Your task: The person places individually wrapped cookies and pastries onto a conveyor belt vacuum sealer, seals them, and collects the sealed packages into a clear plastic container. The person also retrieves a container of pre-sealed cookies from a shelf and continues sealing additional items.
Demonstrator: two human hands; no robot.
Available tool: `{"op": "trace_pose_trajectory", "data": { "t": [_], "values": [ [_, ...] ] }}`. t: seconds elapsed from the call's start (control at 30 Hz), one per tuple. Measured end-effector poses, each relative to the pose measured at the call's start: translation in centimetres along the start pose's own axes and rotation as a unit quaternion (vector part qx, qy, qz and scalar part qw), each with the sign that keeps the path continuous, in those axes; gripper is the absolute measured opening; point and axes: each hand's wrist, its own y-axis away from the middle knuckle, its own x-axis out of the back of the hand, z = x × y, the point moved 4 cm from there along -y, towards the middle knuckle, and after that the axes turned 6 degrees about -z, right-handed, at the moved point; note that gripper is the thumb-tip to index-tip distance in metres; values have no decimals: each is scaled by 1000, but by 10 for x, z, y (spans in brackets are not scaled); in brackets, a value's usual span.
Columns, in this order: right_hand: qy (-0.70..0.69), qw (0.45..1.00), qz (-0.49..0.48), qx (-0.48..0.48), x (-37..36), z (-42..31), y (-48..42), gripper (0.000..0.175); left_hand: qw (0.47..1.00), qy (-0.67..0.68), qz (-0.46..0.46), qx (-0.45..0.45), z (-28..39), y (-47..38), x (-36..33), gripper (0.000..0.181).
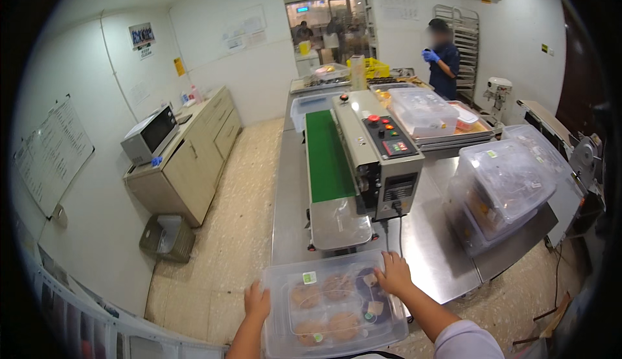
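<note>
A translucent plastic storage box (pixel 279 344) with a lid is right in front of me, at the near end of the steel table (pixel 286 223). Several round brown cookies (pixel 344 326) show through the lid, with darker items beside them at the right. My left hand (pixel 256 301) grips the box's left side. At the far right corner, my right hand (pixel 394 275) holds the rim with its fingers over the lid. Just beyond the box stands a band sealing machine (pixel 384 165) with a green conveyor belt (pixel 326 160) and a metal end plate (pixel 340 223).
Stacked plastic boxes (pixel 505 184) occupy the table's right side, with another box (pixel 423 109) on trays behind the sealer. A power cable (pixel 401 237) hangs beside the machine. Left are a microwave (pixel 150 135) on a cabinet and a bin (pixel 167 237). A gloved person (pixel 443 63) stands far right.
</note>
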Motion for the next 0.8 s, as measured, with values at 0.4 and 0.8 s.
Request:
{"op": "trace_pose_trajectory", "data": {
  "t": [0.4, 0.8],
  "values": [
    [57, 988, -109, -91, -18, -27, -27, 60, 989, -20, -118, 93, 25, -76, -35, 39],
    [-17, 993, -119, -18, 14, -20, 28, 111, 988, -49, -125, 76, 38, 66, 17, 99]
  ]
}}
